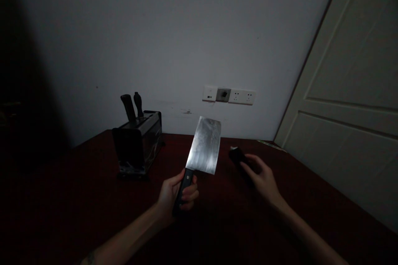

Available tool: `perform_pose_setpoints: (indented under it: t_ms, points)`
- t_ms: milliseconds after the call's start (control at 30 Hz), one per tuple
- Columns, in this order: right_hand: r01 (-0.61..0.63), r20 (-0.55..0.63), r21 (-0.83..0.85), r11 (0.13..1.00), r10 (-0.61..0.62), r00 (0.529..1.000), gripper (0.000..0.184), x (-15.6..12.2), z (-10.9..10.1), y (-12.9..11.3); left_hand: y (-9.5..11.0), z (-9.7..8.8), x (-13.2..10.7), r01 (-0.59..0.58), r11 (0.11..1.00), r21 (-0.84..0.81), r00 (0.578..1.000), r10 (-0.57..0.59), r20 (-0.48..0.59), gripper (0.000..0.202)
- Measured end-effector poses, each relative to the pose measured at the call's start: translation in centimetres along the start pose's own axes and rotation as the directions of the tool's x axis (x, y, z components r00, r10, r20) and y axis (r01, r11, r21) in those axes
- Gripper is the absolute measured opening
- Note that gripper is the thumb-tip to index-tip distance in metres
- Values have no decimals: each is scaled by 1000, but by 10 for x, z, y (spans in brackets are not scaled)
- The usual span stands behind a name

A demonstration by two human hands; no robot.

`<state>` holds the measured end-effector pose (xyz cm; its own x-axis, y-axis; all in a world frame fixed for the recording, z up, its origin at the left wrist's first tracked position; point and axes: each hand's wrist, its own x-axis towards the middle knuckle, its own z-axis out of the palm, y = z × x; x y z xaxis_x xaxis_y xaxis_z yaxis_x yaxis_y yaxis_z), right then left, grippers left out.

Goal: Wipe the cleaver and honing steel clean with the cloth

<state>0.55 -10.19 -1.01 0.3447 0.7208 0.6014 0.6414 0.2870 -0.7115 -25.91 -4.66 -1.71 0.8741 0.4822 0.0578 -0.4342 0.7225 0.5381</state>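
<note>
My left hand (178, 194) is closed round the black riveted handle of a cleaver (205, 145). Its broad steel blade points up and away from me, flat side showing. To the right, the fingers of my right hand (261, 176) grip a dark oblong object (238, 156) with a pale tip at its far end; its kind is too dark to make out. It is apart from the blade. Left of the cleaver stands a black knife block (127, 145), with two dark handles (128, 107) sticking up from its top.
The dark red tabletop (177, 143) reaches back to a pale wall (171, 41). Switches and sockets (241, 97) are set in the wall above it. A white panelled door (348, 112) stands at the right. A thin flat strip (272, 145) lies by the back right edge. The left side is very dark.
</note>
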Motion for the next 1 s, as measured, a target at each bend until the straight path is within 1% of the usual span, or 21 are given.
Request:
perform_pose_setpoints:
  t_ms: [33,67,100,133,167,200,233,300,333,367,400,433,533,700,733,800,867,967,1000]
  points:
    - [49,-87,37,998,-46,995,30,8,-4,-11,-1,-1,0,1,1000,-1,1000,-1,10,33]
    - [118,-140,49,992,-110,984,31,16,-8,-24,-1,-1,1,2,1000,-2,1000,-2,19,33]
    - [183,-145,34,983,-176,974,31,21,-9,-38,-2,-2,1,5,1000,-3,1000,-5,29,33]
    - [257,-111,11,966,-254,961,29,25,-9,-51,-3,-2,1,10,1000,-3,999,-9,39,34]
    - [339,-32,-1,941,-339,940,27,28,-6,-64,-3,-2,1,13,1000,-1,999,-13,47,34]
    - [420,74,1,908,-419,905,26,29,-2,-75,-4,-2,1,18,1000,2,998,-19,54,35]
    - [493,195,16,870,-486,852,27,29,3,-85,-4,-1,0,23,1000,7,998,-23,58,36]
    - [601,400,57,797,-570,718,29,28,15,-97,-5,1,-1,33,999,18,998,-34,56,36]
    - [635,467,64,770,-586,663,30,27,21,-101,-5,2,-2,39,999,22,998,-40,50,36]
    - [660,507,60,749,-592,626,30,27,26,-103,-5,4,-3,44,999,27,998,-45,46,36]
    - [679,528,47,733,-595,606,29,27,30,-104,-6,5,-4,48,998,33,998,-50,44,37]
    - [691,537,31,723,-595,598,27,27,33,-105,-6,6,-4,49,998,40,998,-50,41,37]
    - [701,551,-3,713,-584,596,20,29,37,-108,-7,8,-5,40,997,62,999,-42,35,38]
    - [669,596,-7,743,-534,599,14,32,38,-116,-9,8,-4,40,997,65,999,-41,12,36]
    - [659,606,-4,752,-522,600,15,33,39,-117,-9,7,-4,39,997,63,999,-39,7,36]
    - [644,622,-7,765,-501,601,23,34,39,-119,-10,6,-4,32,998,57,999,-32,4,36]
    - [647,639,-15,762,-490,592,28,35,39,-121,-10,6,-4,27,999,47,1000,-27,3,35]
    - [665,659,-27,747,-487,574,19,35,40,-122,-10,6,-4,37,998,45,999,-37,-1,35]
    - [668,659,-35,743,-485,575,16,35,42,-122,-11,6,-4,37,998,50,999,-37,-3,36]
